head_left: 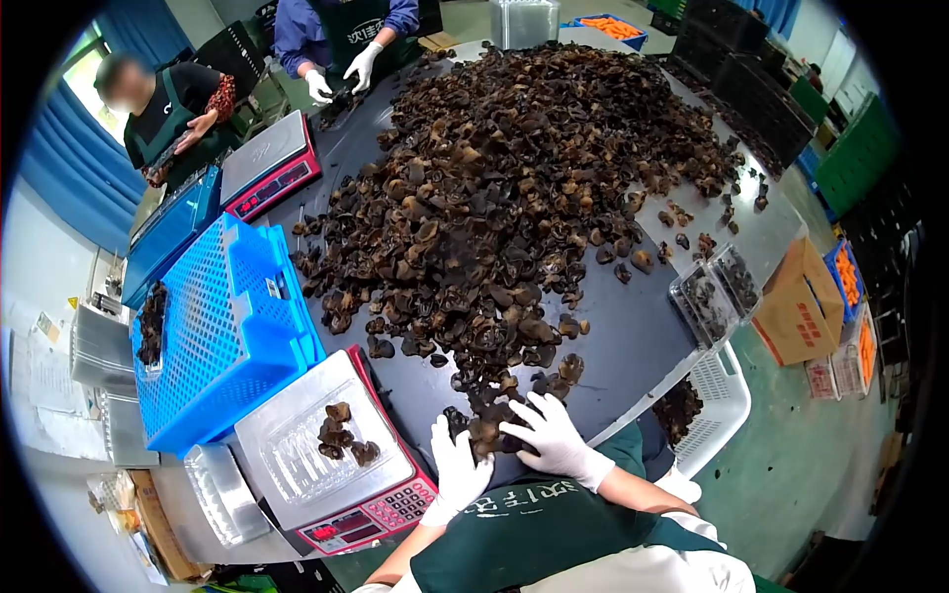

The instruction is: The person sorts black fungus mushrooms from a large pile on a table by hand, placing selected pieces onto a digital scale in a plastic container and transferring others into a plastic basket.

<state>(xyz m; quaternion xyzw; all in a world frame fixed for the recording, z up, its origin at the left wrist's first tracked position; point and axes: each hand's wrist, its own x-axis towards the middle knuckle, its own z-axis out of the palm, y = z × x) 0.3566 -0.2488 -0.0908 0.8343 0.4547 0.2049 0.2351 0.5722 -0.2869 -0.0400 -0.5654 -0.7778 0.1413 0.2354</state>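
Both of my hands wear white gloves and rest at the near edge of a big pile of dark wood ear mushrooms [494, 188]. My left hand [458, 465] lies along the left side of a small clump of mushrooms [486, 427], its fingers stretched forward. From the right, my right hand [556, 440] reaches over the same clump with fingers spread. Its fingertips touch the mushrooms, and what lies under the palm is hidden. Left of my hands, a clear plastic tray [284, 447] with a few mushrooms sits on a red and white scale [326, 395].
A blue crate [222, 336] and a second scale [265, 163] line the left side. Clear boxes [704, 306] stand at the table's right edge, above a white basket [727, 405]. Across the table, a co-worker's gloved hands [341, 77] handle mushrooms. Another person [173, 124] is at left.
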